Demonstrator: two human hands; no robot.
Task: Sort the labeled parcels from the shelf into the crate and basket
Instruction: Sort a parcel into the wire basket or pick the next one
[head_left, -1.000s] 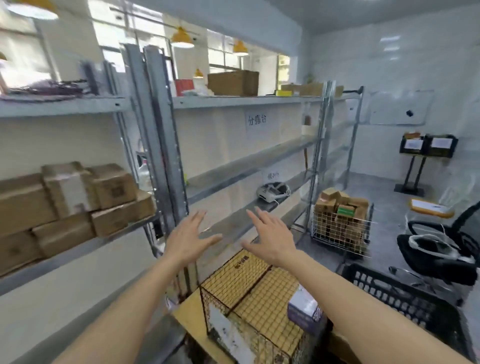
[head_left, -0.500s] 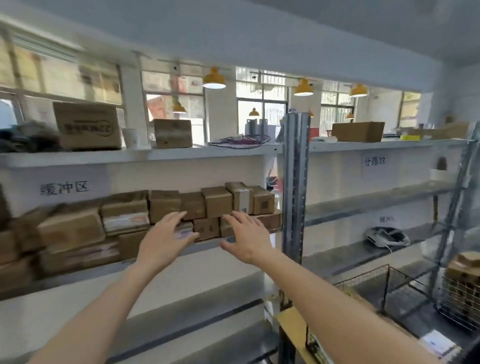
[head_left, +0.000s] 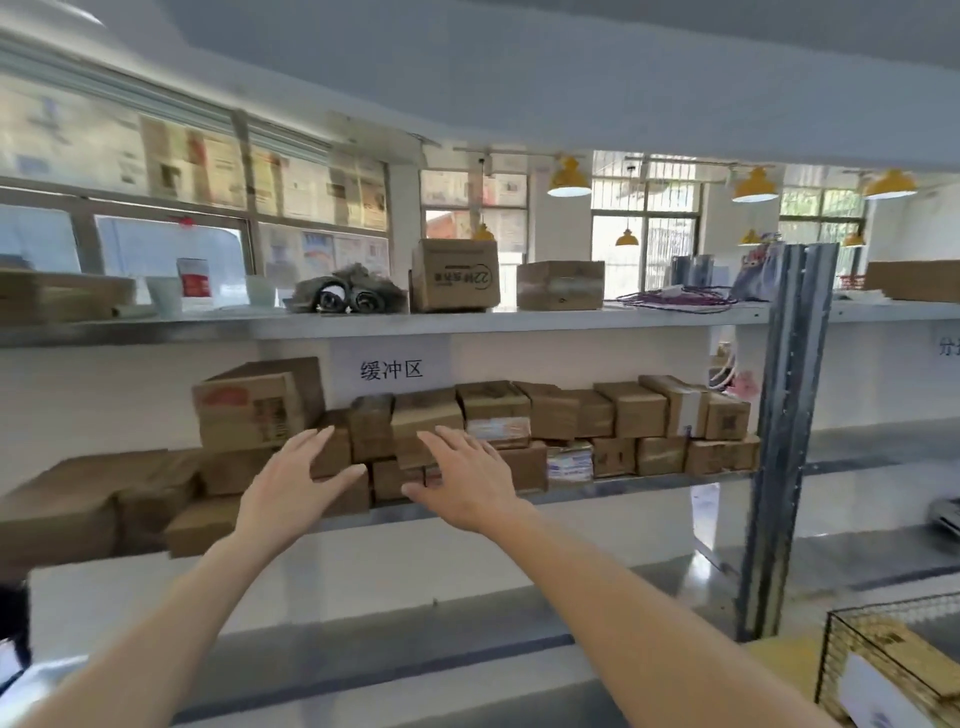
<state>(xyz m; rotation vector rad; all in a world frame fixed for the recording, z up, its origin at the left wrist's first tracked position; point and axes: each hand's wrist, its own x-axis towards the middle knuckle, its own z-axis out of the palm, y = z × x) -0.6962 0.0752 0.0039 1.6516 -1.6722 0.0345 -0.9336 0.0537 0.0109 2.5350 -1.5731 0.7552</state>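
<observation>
Cardboard parcels (head_left: 483, 431) are stacked two layers deep along the front edge of the shelf (head_left: 597, 493), in a row that runs from its left end to the metal upright (head_left: 789, 441) at the right. Both hands are held out before the middle of the row: the left hand (head_left: 291, 488) and the right hand (head_left: 467, 483) are spread, fingers straight and apart, and nothing is gripped by either; whether any fingertip touches a box cannot be told. A wire basket (head_left: 893, 665) is seen at the lower right corner of the view; no crate is shown. Trouble is judged most likely from the stacking: if a lower box is drawn out, the upper ones resting on it could be tipped over the front edge. A box taken with flat palms alone might also be let slip. Labels are blurred, so a parcel could be misread and sent to the wrong container.
</observation>
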